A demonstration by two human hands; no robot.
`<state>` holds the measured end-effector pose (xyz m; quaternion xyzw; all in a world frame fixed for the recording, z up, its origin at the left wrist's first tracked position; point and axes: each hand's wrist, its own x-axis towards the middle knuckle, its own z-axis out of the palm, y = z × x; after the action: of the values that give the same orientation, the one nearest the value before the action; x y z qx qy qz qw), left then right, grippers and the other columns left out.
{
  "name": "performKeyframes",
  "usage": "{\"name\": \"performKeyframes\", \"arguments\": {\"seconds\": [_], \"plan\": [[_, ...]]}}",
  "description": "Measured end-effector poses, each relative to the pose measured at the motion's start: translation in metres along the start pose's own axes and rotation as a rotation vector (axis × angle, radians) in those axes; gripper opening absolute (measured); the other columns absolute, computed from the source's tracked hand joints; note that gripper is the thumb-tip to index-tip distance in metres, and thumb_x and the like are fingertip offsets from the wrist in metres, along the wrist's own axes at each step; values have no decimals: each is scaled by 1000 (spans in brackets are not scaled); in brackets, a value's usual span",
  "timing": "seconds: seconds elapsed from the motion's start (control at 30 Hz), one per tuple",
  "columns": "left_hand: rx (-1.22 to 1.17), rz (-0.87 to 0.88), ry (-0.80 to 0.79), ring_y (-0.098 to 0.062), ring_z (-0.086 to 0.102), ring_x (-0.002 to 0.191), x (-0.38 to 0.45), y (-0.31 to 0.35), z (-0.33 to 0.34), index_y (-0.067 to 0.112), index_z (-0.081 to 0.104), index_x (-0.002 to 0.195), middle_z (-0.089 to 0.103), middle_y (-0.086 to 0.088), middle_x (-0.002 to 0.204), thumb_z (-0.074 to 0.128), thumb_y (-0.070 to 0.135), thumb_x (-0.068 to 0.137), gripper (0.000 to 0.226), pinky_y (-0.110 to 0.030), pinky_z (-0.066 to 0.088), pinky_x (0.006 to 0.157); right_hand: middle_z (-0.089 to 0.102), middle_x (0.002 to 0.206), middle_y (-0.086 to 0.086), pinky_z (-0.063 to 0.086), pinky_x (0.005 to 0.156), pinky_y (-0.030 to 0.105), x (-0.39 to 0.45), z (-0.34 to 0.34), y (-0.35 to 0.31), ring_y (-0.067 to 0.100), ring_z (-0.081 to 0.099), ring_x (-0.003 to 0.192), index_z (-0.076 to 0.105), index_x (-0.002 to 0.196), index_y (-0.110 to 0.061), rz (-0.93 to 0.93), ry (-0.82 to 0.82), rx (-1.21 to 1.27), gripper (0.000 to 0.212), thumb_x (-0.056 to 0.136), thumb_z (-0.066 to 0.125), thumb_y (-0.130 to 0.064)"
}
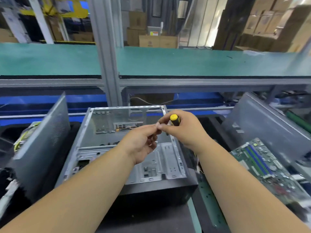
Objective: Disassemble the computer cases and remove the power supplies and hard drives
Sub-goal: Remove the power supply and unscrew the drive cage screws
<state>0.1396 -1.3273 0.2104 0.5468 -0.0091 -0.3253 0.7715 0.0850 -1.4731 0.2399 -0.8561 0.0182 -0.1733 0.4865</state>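
Note:
An open grey computer case (107, 132) lies on its side in front of me, its inside largely stripped to bare metal. Above its right half, my right hand (185, 130) grips a screwdriver (174, 119) with a yellow and black handle, butt end up. My left hand (143, 142) is palm up beside it, its fingertips meeting the right hand's fingertips as if pinching something small that I cannot make out. The screwdriver's shaft is hidden behind the hands.
A grey side panel (42, 145) leans at the left, with yellow cables (21, 138) behind it. Another panel (262, 125) leans at the right above a green motherboard (262, 165). A green conveyor shelf (185, 63) and a metal post (107, 64) stand behind the case.

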Motion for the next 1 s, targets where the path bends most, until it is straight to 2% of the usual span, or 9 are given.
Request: {"name": "performKeyframes", "arguments": {"seconds": [0.13,0.33,0.4,0.47,0.53,0.6,0.77,0.87,1.0], "plan": [[81,-27,-6,-5,46,57,8,-15,34,13,71,90,64,5,66,61,19,96,12,-18,39,54,70,80,-17,50,68,15,-14,-32,25,0,64,78,73,75,-34,17,63,-91,14,77,85,-25],[361,39,-117,-6,52,69,22,-33,71,12,73,111,71,5,89,53,16,100,23,-21,43,69,67,79,-12,48,70,21,-31,-72,82,4,61,78,64,62,-45,152,231,-236,28,78,82,-30],[500,68,-85,-8,56,79,28,-37,75,20,70,116,72,6,100,53,19,100,23,-24,45,77,68,77,-11,48,70,21,-34,-82,104,9,63,78,68,67,-34,296,157,-318,18,80,80,-29],[596,107,-43,-9,59,86,33,-40,73,28,70,115,73,7,101,54,21,100,23,-24,46,79,73,84,2,53,76,30,-36,-89,128,22,67,86,75,81,-20,484,-21,-424,4,82,77,-22],[647,136,-31,-9,60,87,36,-40,66,33,74,107,74,11,96,54,21,100,25,-25,46,77,75,97,12,55,84,33,-42,-91,146,28,69,99,76,95,-8,642,-228,-527,14,85,73,-17],[682,168,-21,-11,60,87,36,-39,58,38,76,98,74,15,92,54,20,99,29,-27,47,78,75,98,11,53,84,30,-46,-91,155,26,70,100,76,97,-11,705,-286,-516,15,85,74,-20],[701,282,69,-10,60,83,29,-28,35,42,76,92,73,17,89,54,19,98,33,-27,45,75,63,68,1,46,56,26,-27,-88,143,17,56,58,71,87,-18,632,-48,-282,6,85,65,-17],[662,318,140,-5,60,79,18,-15,14,37,78,92,73,15,89,53,17,99,32,-24,48,75,63,69,-2,47,62,28,-3,-80,112,13,56,60,68,84,-25,517,52,-129,15,84,57,-15],[612,346,224,-4,60,75,0,4,-24,29,78,94,74,10,87,53,13,99,30,-22,51,75,68,88,-7,49,69,32,20,-58,60,8,62,78,66,86,-34,265,136,-21,14,89,58,-23]]}}
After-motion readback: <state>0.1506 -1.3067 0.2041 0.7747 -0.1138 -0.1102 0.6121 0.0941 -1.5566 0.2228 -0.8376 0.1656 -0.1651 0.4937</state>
